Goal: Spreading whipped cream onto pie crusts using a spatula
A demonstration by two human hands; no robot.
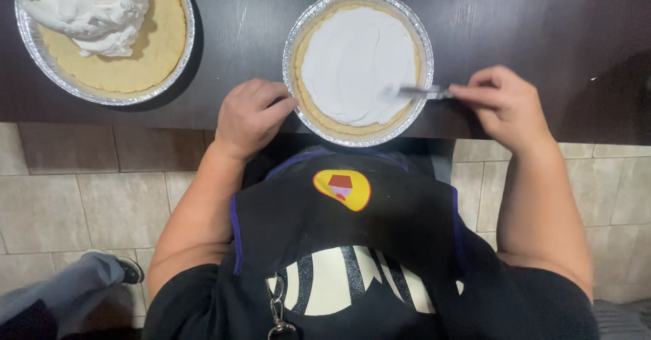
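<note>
Black apron [352,245] with a yellow patch fills the bottom, closest to the lens. Past it, on the dark table [542,28], a foil pie tin [357,66] sits dead centre with smooth white cream [352,62] over its crust. Left hand [249,117] rests at the tin's 8 o'clock rim, fingers curled, grip loose against the foil. Right hand [505,106] at 3 o'clock has its grip clamped on a metal spreader [420,92], blade blurred on the cream. Second tin [105,34] at 10 o'clock holds a heaped dollop.
</note>
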